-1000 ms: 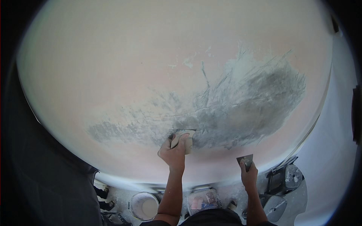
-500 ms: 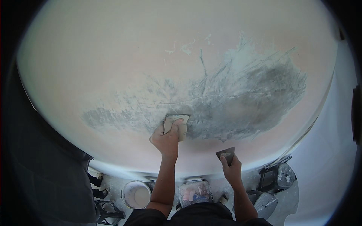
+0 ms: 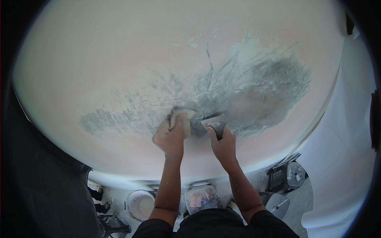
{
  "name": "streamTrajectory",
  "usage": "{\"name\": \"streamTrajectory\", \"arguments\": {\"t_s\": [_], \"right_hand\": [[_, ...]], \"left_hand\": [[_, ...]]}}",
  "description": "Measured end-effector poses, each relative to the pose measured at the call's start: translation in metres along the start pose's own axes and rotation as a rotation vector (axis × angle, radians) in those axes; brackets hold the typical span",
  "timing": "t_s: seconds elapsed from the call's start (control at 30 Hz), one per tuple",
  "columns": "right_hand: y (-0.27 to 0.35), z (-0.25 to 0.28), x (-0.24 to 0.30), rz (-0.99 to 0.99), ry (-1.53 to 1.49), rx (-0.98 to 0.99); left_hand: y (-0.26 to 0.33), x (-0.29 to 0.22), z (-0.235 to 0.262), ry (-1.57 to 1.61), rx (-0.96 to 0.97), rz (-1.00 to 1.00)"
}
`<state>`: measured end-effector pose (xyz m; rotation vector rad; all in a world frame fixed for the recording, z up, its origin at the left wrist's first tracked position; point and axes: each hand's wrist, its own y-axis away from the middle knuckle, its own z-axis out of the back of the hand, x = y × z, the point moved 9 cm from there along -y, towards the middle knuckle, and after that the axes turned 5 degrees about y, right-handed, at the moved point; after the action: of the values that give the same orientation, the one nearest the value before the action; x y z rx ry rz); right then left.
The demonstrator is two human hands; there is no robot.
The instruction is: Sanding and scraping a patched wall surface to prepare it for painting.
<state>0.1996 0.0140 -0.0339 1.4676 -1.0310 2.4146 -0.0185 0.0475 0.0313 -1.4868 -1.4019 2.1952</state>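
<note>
A large, pale, curved surface (image 3: 99, 59) fills most of the view, with a rough grey patch (image 3: 274, 79) of thin filler streaks and a fine crack across its middle. Closed around a beige sheet that looks like sandpaper (image 3: 189, 116), my left hand (image 3: 168, 139) is on the lower edge of the patch; motion smears it a little. Close on its right, my right hand (image 3: 224, 148) grips a flat dark putty knife (image 3: 219, 119) with a whitish smear on its blade. The blade is over the grey patch; whether it touches is unclear.
Below the surface's near edge stand a white bucket (image 3: 141, 200) and a tub (image 3: 212, 194) of coloured items. Dusty black stools (image 3: 295, 172) stand at lower right, another (image 3: 113, 225) at lower left. White sheeting (image 3: 337, 139) hangs right, dark sheeting (image 3: 43, 178) left.
My right hand has moved up and left with the putty knife, from below the patch to beside my left hand. My left hand has shifted slightly up and left.
</note>
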Motion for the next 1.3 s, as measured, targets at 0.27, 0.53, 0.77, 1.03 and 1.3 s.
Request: {"name": "streamTrajectory", "arguments": {"t_s": [0.27,0.53,0.77,1.03,1.3], "right_hand": [[0.006,0.002,-0.01,-0.02,-0.021,-0.022],[0.019,0.018,-0.018,-0.02,-0.083,-0.043],[0.038,0.013,-0.053,-0.161,-0.032,0.055],[0.028,0.025,-0.038,-0.136,-0.109,0.042],[-0.064,0.071,0.007,-0.075,-0.024,-0.13]], "left_hand": [[0.035,0.02,-0.006,-0.034,-0.003,-0.018],[0.048,0.02,-0.027,-0.236,0.285,-0.126],[0.076,0.04,-0.035,-0.419,0.343,-0.215],[0.063,0.016,-0.033,-0.275,0.354,-0.194],[0.017,-0.035,-0.019,0.083,0.204,-0.134]]}}
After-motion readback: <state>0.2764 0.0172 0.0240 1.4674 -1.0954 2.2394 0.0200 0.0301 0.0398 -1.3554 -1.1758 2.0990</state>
